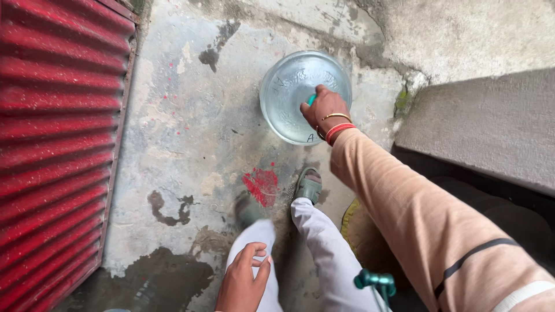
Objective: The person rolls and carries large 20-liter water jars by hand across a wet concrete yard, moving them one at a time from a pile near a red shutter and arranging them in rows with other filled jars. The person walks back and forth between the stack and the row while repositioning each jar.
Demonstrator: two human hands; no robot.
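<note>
A large clear water jug (298, 92) stands upright on the stained concrete floor (191, 127), seen from straight above so that its round shoulder fills most of its outline and its neck points at the camera. The right hand (324, 110) is closed over the top of it, fingers curled round the neck, with a bit of teal cap (311, 99) showing under the fingertips; gripping at the neck looks like the natural way to steady or tilt so bulky a vessel, since the smooth wall offers no other hold. Gold and red bangles (337, 126) circle that wrist, and a tan sleeve (416, 214) with a dark stripe runs back toward the camera. The left hand (243, 280) hangs low beside the thigh, loosely half-open with the fingers bent, holding nothing and just brushing the white trouser leg (321, 254). Both feet are planted near the jug in green sandals (309, 186), the nearer one blurred, which suggests the person is leaning forward over it. A red paint splash (262, 185) marks the floor between feet and jug. A red corrugated shutter (55, 144) lies along the left, a grey concrete step (480, 127) rises on the right, and a teal tap handle (376, 281) shows at the bottom edge.
</note>
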